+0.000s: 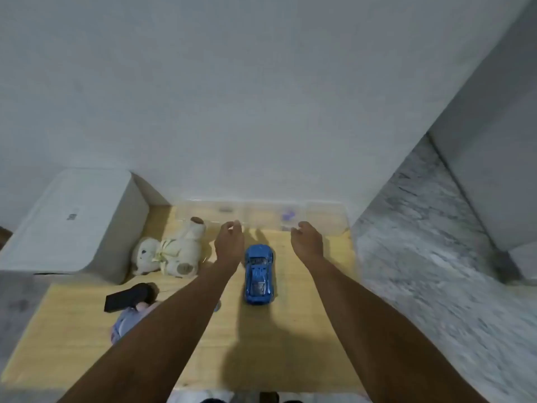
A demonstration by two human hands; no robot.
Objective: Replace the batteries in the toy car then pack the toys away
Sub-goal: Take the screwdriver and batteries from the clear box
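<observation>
While both arms reach forward over it, the blue toy car (259, 274) sits on its wheels on the light wooden tabletop (305, 330), lengthwise between the two forearms and touched by neither hand.

Left hand (229, 242): just beyond and to the left of the car's far end, fingers loosely curved, tips at the near edge of a clear plastic container (325, 218); whether they touch it is too blurred to tell. It holds nothing visible.

Right hand (308, 239): to the right of the car's far end, apart from it, fingers likewise relaxed and half-curled near the same container edge, nothing pinched.

Clear plastic container: low, lying along the wall at the back of the table; a small purple item (287, 215) shows faintly inside.

Cream plush bear (174, 253): lying on the table, left of the left hand.

Black object (129, 296): flat on the table, near the left forearm, with a pale lilac soft toy (128, 321) partly hidden under that arm.

White box (72, 222): left rear corner.

Grey marbled surface (430, 257): right of the table.
</observation>
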